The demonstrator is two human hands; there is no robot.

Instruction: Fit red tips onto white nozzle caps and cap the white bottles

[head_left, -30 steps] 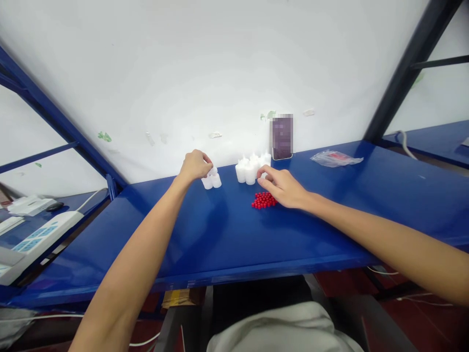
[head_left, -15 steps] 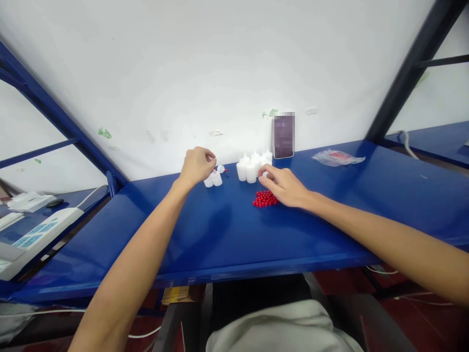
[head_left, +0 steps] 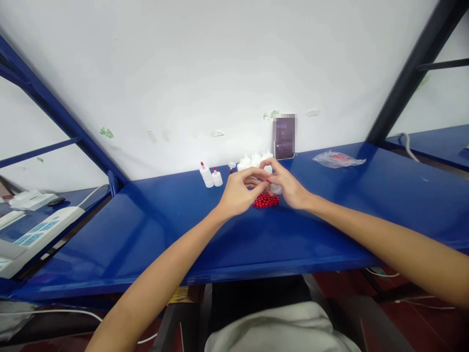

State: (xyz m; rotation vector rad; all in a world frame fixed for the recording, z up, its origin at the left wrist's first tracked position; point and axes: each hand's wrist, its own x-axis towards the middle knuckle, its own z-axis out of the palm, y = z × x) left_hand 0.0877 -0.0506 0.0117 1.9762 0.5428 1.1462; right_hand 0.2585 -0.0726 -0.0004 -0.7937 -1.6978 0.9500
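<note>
My right hand [head_left: 289, 187] is closed around a small white dropper bottle [head_left: 275, 189], partly hidden by the fingers. My left hand [head_left: 244, 189] meets it from the left, its fingers pinched at the bottle's tip, where a speck of red shows between the hands. Just below them lies a cluster of small red caps [head_left: 266, 201]. Behind the fingers stand several white bottles [head_left: 246, 161] with bare tips, partly covered. To the left, two white bottles [head_left: 206, 176] with red tips stand upright. A small white bottle [head_left: 232, 165] with a red tip lies near the wall.
A phone [head_left: 285, 137] leans upright against the white wall. A clear plastic bag [head_left: 339, 159] with something red lies on the blue table [head_left: 205, 244] to the right. A power strip [head_left: 40, 237] is at the far left, beyond the blue frame post.
My left hand has moved right, from the capped bottles to my right hand. The right hand now holds a bottle over the caps. The lying bottle has shifted right and turned.
</note>
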